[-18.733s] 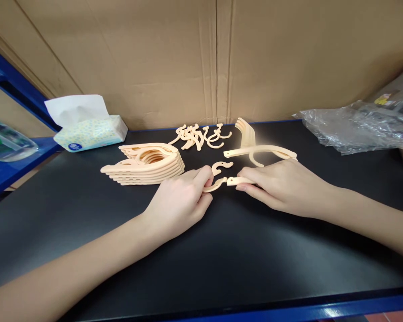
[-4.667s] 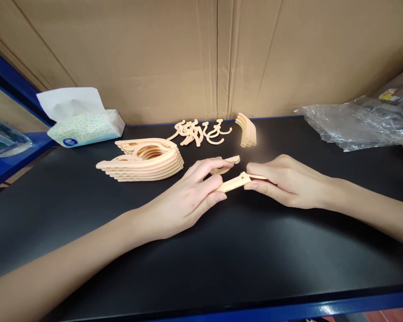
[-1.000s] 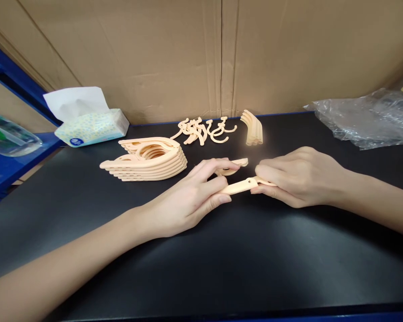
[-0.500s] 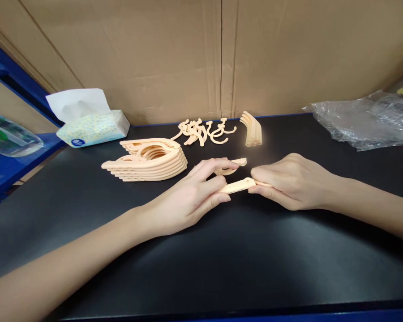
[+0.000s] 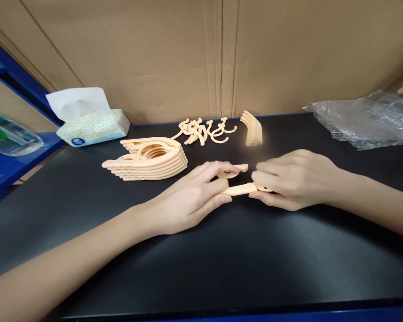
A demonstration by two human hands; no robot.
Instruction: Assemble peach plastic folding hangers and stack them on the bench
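My left hand [image 5: 201, 192] is closed around a beige plastic hanger frame [image 5: 242, 189], thumb in front and fingers over the top. The far arm of this frame shows past my index finger. At its near arm's right end, my right hand [image 5: 289, 181] pinches a flat beige hanger piece [image 5: 263, 188] with a small hole in it. Most of that piece is hidden by my fingers, and I cannot tell whether it is joined to the frame. To the left lies a stack of matching hanger frames [image 5: 164, 161].
Behind my hands are loose beige hanger hooks [image 5: 218, 132] and a nested bundle of curved beige pieces [image 5: 253, 129]. A tissue pack [image 5: 94, 127] stands at the back left of the black table [image 5: 201, 273]. Clear plastic bags [image 5: 359, 123] lie at the back right, before a cardboard wall [image 5: 154, 58].
My right fingers have shifted and lifted a little, so more of the flat piece and its hole shows. The hanger frame in my left hand has tipped slightly downward.
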